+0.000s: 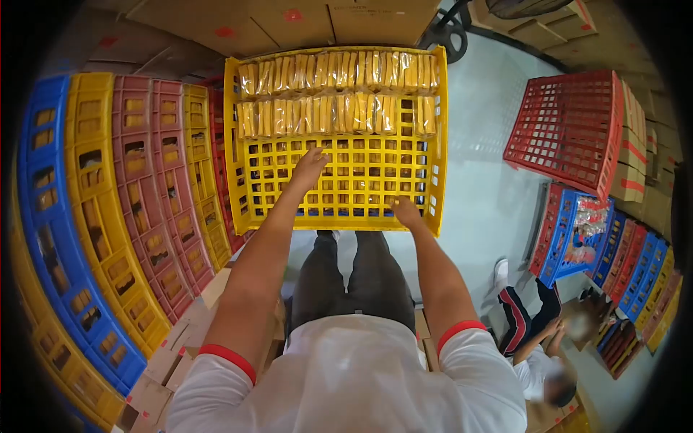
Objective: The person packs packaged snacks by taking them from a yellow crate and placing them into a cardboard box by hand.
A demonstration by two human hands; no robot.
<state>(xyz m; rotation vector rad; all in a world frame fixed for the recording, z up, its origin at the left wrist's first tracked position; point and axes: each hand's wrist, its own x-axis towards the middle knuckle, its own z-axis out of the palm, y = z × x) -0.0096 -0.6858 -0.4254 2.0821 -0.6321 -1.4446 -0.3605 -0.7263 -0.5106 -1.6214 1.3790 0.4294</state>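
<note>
A yellow plastic crate (335, 222) lies in front of me, with a gridded base. Across its far half run two rows of clear-wrapped yellow packets (339, 71), with a gap in the nearer row towards the right. My left hand (310, 167) is over the bare part of the grid, just short of the nearer row. Its fingers are slightly bent and apart, with nothing visible in them. Near the front right corner, my right hand (406, 211) is above the crate, its fingers curled in and no object showing.
Stacked blue, yellow and red crates (133, 187) stand close on my left. To the right are a red crate (567, 126), a blue crate (577, 238) and more stacks. A seated person (538, 361) is at the lower right. Cardboard boxes (289, 25) line the back.
</note>
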